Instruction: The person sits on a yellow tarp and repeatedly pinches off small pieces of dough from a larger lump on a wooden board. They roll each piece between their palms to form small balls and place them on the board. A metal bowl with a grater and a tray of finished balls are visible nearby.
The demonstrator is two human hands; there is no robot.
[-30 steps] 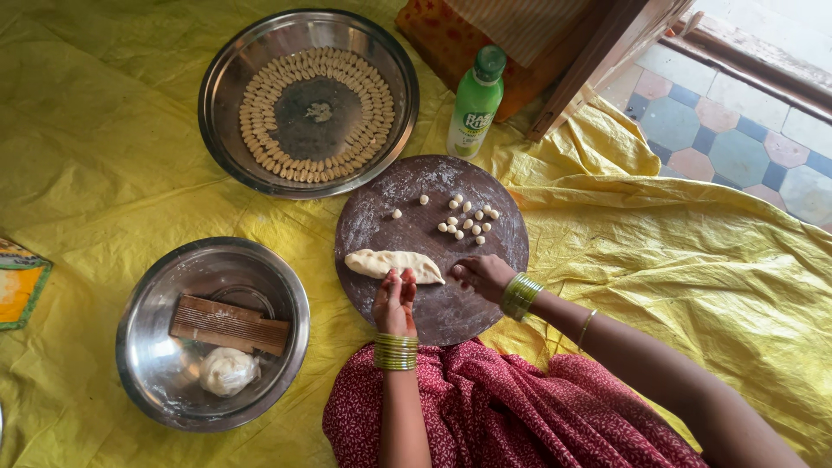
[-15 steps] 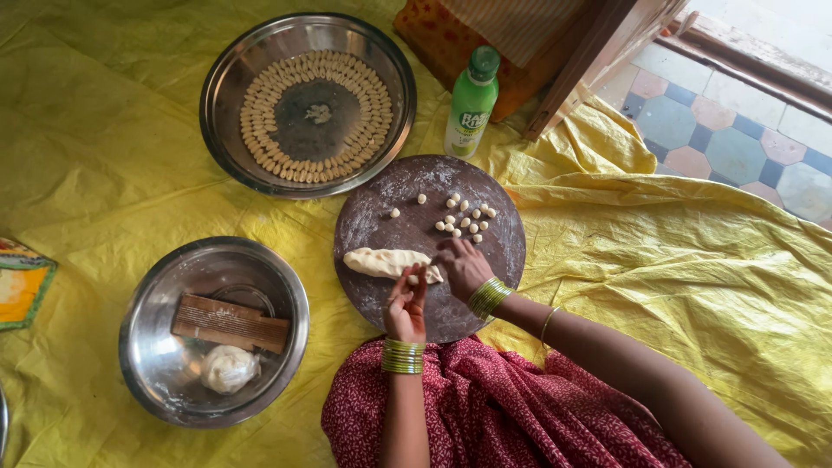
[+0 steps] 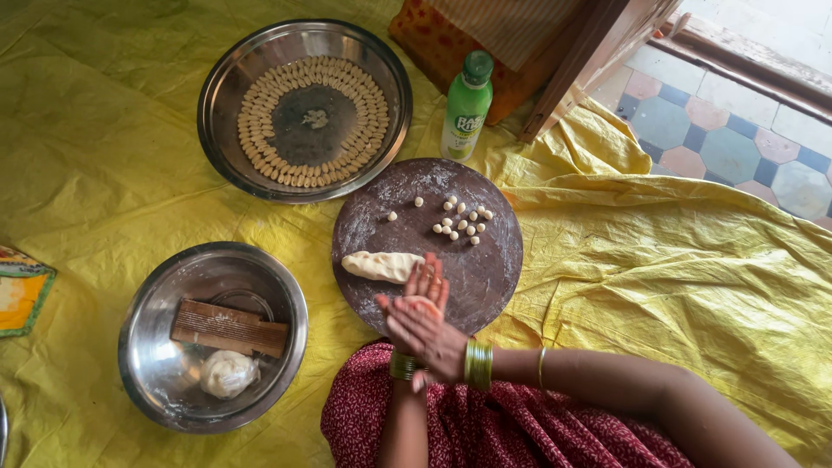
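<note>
Yellow sheet [image 3: 104, 173] on floor – round board [image 3: 485, 269], hands pressed tog. over it.

A big yellow sheet [image 3: 113, 165] covers the floor and is wrinkled on the right side. A round brown board [image 3: 485, 269] sits in the middle of it. Far from the person, on the left, is a wide shiny metal plate [image 3: 221, 95]. Near and to the left is a shiny metal bowl [image 3: 156, 295]. A green bottle [image 3: 466, 108] stands just past the board. Far right, floor tiles [image 3: 737, 139] show.
</note>
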